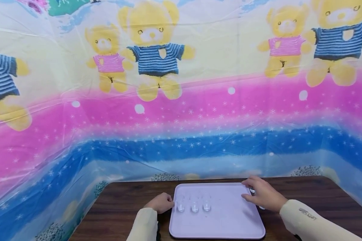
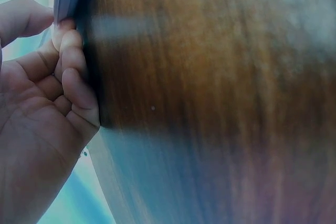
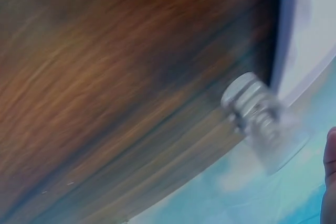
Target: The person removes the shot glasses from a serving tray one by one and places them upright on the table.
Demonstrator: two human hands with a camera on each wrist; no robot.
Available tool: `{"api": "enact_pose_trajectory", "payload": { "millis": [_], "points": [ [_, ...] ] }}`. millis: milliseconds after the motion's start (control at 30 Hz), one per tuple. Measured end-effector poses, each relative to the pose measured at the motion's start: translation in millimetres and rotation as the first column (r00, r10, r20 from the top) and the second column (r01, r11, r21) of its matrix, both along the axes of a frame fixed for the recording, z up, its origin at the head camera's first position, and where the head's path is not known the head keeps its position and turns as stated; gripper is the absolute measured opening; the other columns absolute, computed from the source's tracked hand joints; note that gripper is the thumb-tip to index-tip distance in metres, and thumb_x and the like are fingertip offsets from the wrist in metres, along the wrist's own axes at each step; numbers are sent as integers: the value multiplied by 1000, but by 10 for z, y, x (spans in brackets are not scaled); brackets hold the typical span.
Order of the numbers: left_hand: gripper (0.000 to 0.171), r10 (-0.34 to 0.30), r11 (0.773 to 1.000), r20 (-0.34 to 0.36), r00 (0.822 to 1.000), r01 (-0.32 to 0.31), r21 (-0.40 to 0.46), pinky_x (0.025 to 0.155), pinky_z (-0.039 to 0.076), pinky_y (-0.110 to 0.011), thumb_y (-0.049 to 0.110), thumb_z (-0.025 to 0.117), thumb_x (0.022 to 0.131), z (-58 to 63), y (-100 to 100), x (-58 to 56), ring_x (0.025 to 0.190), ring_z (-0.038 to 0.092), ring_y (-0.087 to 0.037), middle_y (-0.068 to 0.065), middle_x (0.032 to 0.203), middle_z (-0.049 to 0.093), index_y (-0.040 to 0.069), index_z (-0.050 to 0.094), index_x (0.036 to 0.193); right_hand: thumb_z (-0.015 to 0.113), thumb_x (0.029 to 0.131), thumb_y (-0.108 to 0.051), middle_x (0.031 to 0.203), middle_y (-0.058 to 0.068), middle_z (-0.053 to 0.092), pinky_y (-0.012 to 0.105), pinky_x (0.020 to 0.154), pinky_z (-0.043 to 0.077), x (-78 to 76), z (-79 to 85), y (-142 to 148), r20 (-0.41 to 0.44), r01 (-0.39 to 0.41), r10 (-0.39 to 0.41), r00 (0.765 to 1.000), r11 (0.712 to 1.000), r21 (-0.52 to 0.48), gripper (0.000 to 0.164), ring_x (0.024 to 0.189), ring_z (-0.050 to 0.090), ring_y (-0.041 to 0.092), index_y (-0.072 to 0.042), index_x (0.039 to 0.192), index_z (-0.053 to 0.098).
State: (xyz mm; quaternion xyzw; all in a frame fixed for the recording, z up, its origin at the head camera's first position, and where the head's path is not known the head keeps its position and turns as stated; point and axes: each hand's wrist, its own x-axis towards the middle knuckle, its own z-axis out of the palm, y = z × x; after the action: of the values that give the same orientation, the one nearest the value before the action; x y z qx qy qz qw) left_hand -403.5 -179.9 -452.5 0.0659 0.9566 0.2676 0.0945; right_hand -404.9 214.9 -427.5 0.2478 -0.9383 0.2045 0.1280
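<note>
Head: shot glasses are standing on the lilac tray's left; the right hand, fingers parted, is reaching over its right edge. Left wrist: the left hand is pinching the rim, likely for steadiness. Right wrist: another glass is standing alongside.

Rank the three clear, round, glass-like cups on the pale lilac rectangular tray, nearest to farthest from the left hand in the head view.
1. Left clear cup: just right of the left hand, near the left edge of the tray.
2. Middle clear cup: between the other two.
3. Right clear cup: at the row's right end, left of the tray's centre.
</note>
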Motion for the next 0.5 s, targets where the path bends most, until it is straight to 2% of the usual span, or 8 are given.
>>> {"api": "enact_pose_trajectory", "payload": {
  "millis": [233, 500],
  "points": [
    [17, -2, 1000, 10, 1000, 2, -10, 54, 37, -30, 17, 57, 87, 18, -8, -4, 57, 47, -15, -2, 65, 55, 9, 61, 73, 75, 79, -33, 96, -9, 55, 35, 73, 47, -38, 3, -281, -23, -51, 51, 998, 999, 3, 39, 88, 55, 15, -13, 110, 65],
    [17, -2, 1000, 1, 1000, 2, 1, 54, 37, -31, 18, 57, 87, 0, -11, -6, 57, 47, -16, -3, 65, 55, 9, 61, 73, 75, 80, -28, 99, -5, 56, 36, 73, 47, -43, 32, -577, 15, -114, 115, 993, 993, -33, 36, 89, 56, 15, -12, 111, 65]
  ]
}}
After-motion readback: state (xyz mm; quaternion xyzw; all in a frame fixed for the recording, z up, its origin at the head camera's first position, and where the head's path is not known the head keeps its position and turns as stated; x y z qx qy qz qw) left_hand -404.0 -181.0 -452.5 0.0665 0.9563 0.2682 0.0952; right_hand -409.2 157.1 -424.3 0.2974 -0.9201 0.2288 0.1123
